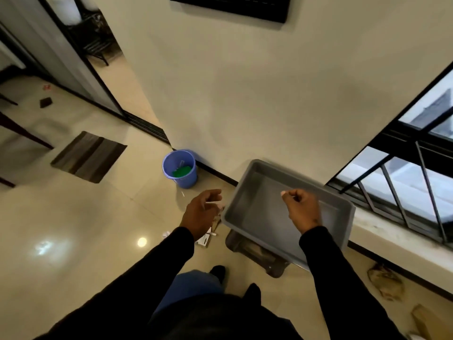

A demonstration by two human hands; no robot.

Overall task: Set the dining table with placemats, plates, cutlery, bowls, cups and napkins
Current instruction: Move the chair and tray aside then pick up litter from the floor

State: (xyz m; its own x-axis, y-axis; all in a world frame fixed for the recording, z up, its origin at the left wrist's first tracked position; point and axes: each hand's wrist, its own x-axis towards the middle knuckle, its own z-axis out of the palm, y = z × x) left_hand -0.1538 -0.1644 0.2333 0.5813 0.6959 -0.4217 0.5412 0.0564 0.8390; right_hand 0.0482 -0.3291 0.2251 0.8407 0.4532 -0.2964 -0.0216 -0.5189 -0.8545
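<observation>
An empty grey plastic tub [247, 192] stands on a low dark stool [255, 253] by the wall, and no tableware is in sight. My right hand [302, 208] hovers over the tub's inside, its fingers curled into a fist with nothing visible in it. Just left of the tub's near corner, my left hand [202, 212] hangs over the floor with its fingers loosely curled. A thin pale sliver shows at its fingertips; whether the hand holds it is unclear. Both arms wear black sleeves.
A blue bucket [180, 169] with a green item inside stands against the wall. A brown striped mat [89, 155] lies on the glossy tiles at left. Paper scraps [204, 239] litter the floor by the stool. At right run a white window ledge [392, 239], crumpled brown paper [386, 282] and cardboard [426, 322].
</observation>
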